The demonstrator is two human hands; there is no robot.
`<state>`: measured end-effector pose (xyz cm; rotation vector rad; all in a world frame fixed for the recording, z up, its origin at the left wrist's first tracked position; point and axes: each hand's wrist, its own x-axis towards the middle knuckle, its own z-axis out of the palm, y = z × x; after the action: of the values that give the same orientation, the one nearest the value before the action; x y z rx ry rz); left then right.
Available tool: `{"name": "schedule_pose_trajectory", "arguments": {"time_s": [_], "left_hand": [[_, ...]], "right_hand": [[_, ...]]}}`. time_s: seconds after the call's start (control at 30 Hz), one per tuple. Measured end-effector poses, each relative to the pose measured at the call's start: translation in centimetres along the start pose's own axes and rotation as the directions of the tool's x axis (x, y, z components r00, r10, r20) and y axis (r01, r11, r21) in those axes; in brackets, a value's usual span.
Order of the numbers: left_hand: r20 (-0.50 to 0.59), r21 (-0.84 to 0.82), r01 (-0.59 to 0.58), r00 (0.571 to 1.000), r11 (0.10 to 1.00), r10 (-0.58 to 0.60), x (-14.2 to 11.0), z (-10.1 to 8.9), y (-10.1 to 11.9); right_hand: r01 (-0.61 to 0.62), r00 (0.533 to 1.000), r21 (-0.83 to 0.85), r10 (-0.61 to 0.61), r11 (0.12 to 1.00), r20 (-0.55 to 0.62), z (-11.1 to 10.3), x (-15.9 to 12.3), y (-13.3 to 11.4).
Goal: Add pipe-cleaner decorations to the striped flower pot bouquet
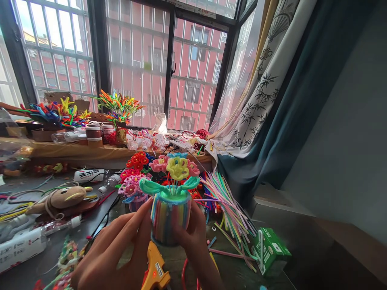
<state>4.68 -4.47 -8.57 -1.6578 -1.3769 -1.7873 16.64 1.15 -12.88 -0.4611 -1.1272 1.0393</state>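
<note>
Pink flowers sit past my left hand, its stretched fingers touching the striped pot; my right hand is clamped on it. I guess I'm checking it; next needs a soft, still hold.

Light source: daylight, window, eleven o'clock; sky overexposed, ten. Wall, three: dim. Shadow: deep, four. Left hand, right hand: backlit. Wide-angle stretch toward edges. Blur: softened detail, nine o'clock.
</note>
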Motion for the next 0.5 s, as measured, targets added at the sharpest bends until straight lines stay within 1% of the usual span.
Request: {"name": "schedule_pose_trajectory", "arguments": {"time_s": [0.13,0.33,0.5], "left_hand": [[0.021,0.024,-0.017,1.000,1.000,0.017,0.12,-0.04,-0.03],[0.025,0.040,-0.029,0.999,0.999,0.028,-0.17,-0.26,-0.34],[0.024,0.051,-0.022,1.000,0.998,0.021,-0.25,-0.34,-0.46]], "right_hand": [[-0.010,1.000,0.012,0.010,1.000,-0.008,-0.14,-0.13,0.36],[0.021,1.000,0.043,-0.022,0.999,0.015,0.02,0.06,-0.06],[0.024,1.000,0.043,-0.023,0.999,-0.015,-0.08,0.02,0.21]]}}
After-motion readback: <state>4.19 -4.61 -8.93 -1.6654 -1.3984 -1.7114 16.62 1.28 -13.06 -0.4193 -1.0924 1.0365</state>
